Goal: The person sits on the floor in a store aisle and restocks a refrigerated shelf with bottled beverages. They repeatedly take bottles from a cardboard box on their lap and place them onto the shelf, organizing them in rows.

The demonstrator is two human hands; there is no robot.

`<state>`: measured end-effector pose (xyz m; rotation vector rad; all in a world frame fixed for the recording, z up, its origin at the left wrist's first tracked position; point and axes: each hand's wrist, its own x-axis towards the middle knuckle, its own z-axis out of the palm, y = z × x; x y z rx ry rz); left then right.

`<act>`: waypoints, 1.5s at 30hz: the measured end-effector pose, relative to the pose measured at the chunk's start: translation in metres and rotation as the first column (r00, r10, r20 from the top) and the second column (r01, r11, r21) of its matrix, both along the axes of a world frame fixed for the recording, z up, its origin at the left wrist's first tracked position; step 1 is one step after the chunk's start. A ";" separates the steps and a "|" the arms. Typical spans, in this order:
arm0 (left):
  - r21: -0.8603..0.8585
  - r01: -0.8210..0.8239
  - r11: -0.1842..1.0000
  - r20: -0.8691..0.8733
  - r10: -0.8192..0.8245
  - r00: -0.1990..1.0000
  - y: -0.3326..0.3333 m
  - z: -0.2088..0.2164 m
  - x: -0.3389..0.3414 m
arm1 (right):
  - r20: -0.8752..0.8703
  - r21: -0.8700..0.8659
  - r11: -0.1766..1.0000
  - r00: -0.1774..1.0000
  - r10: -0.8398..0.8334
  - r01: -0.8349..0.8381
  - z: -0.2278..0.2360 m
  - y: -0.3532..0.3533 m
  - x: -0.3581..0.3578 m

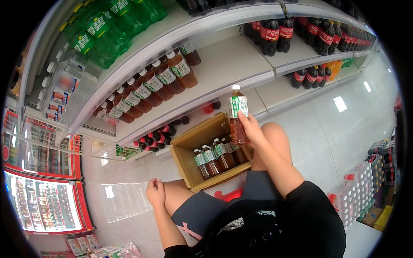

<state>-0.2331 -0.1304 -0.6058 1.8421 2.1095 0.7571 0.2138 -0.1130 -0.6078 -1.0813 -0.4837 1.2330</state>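
My right hand [251, 128] is closed around a bottle of brown tea [238, 105] with a white cap and a green-and-white label. It holds the bottle upright above the right side of an open cardboard box [182, 165]. Several bottles of the same kind [220, 150] stand inside the box, toward its near side. My left hand [155, 192] rests beside my left knee with its fingers curled in, and nothing shows in it. Beyond the box, a row of matching tea bottles [155, 81] stands on the left part of a white shelf [232, 60].
Dark cola bottles [271, 36] fill the shelf farther right, and more cola bottles [157, 137] sit low behind the box. Green soda bottles [97, 36] and clear bottles [71, 81] stand upper left. A red-framed drinks cooler [81, 206] is at left; wrapped bottle packs [355, 189] lie right.
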 end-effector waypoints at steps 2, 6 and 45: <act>-0.028 0.018 0.999 -0.016 -0.019 1.000 0.003 0.005 0.003 | 0.031 -0.028 0.997 0.996 0.078 -0.077 0.025 0.006 0.010; -0.055 0.042 0.998 -0.021 -0.043 0.999 0.010 0.011 0.004 | -0.130 -0.056 0.975 0.970 0.206 -0.215 0.074 0.035 0.023; -0.241 0.119 0.963 0.022 -0.117 0.993 0.032 0.013 0.032 | 0.760 0.359 0.925 0.614 -0.213 -0.124 0.021 0.333 0.041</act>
